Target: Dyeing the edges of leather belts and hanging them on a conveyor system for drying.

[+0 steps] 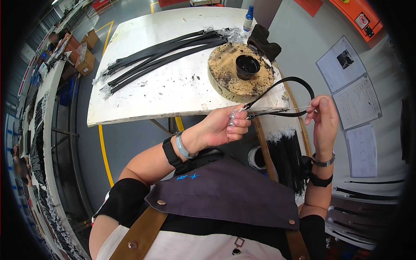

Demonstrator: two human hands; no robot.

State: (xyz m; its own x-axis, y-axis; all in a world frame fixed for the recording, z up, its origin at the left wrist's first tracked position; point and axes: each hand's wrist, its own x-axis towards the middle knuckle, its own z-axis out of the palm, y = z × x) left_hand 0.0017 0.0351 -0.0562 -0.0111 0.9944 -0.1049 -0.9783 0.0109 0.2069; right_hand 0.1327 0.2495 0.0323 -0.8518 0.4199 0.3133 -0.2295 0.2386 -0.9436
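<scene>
Quietly, black straps (160, 57) are lying on the tabletop (182, 99) left of the round block (219, 71). Nearer the wearer than the block, the left hand (221, 126) is gripping a looped strap (294, 79), which is curving past the block's right; beyond, the right hand (324, 116) is pinching a thin rod (299, 108).

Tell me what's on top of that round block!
A black cup sits on the round block, among dark stains. The cup hides the patch underneath. I can't tell whether the brown thing at the edge rests there too.
</scene>
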